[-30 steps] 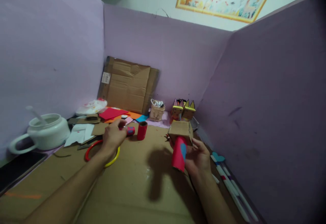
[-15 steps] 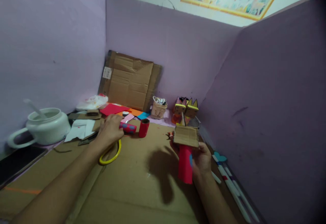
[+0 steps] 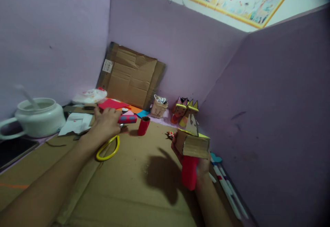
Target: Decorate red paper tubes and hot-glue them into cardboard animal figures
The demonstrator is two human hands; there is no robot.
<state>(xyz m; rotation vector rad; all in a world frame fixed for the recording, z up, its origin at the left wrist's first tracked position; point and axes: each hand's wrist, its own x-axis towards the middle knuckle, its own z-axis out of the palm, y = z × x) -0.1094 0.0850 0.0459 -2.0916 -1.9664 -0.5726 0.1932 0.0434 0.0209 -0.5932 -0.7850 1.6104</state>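
My left hand point(image 3: 109, 122) is closed round the near end of a red cardboard tube point(image 3: 128, 118) with blue spots, held just above the table; its fingers partly hide it. Below that hand lies a yellow loop-shaped handle point(image 3: 108, 153). A short red tube point(image 3: 143, 126) stands upright to the right of the spotted one. My right hand point(image 3: 203, 165) grips a handmade cardboard figure point(image 3: 196, 146), a box-like top with pointed ears on a red tube. Its front faces away from me. A small red-and-brown spiky piece point(image 3: 170, 135) shows beside the right fingers.
A white pot point(image 3: 41, 120) with a handle stands left, near a dark flat device point(image 3: 17, 153). Cardboard sheets point(image 3: 131, 75) lean on the back wall. Behind are a small bag-like holder point(image 3: 159, 106) and eared figures point(image 3: 180, 109). White pens point(image 3: 229, 189) lie right.
My left hand has lifted the spotted tube slightly off the table. My right hand has tipped and turned the cardboard figure, so its top and side now show. The view has shifted a little.
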